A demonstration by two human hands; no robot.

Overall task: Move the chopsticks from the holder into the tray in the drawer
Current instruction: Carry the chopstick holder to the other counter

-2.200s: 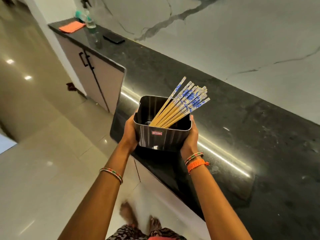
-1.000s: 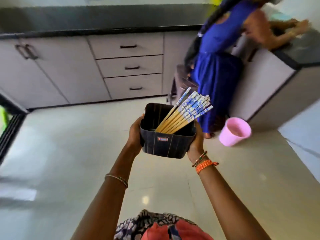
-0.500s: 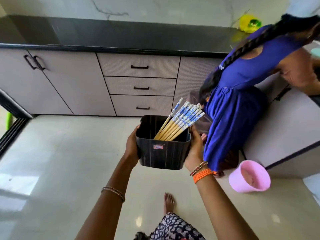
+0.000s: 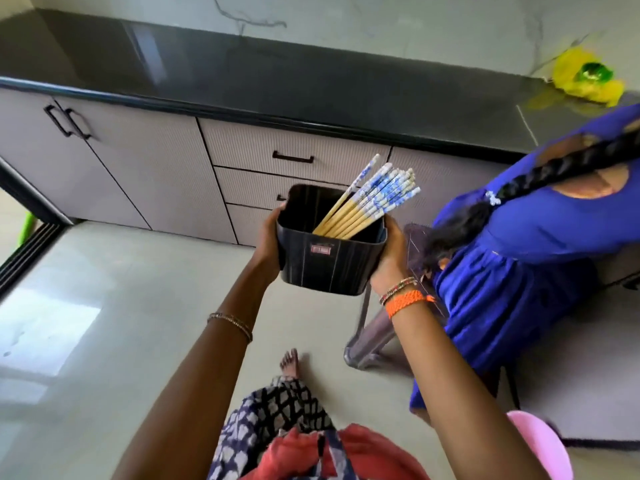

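A black square holder (image 4: pixel 329 265) hangs in the air in front of me, carried between both hands. My left hand (image 4: pixel 268 242) grips its left wall and my right hand (image 4: pixel 389 258) grips its right wall. Several wooden chopsticks (image 4: pixel 370 202) with blue-and-white tops lean out of it toward the upper right. Behind the holder stands a stack of three shut drawers (image 4: pixel 294 148) under a black counter (image 4: pixel 277 81). No tray is visible.
A person in a blue dress (image 4: pixel 526 258) stands close on the right, beside a plastic stool (image 4: pixel 374 344). A pink bucket (image 4: pixel 543 448) sits at the bottom right. A yellow bag (image 4: pixel 585 79) lies on the counter. Double cabinet doors (image 4: pixel 69 123) are at left.
I have turned from the first counter and walked across the floor with the holder; the drawers and the person in blue are closer now. Both hands kept their hold.
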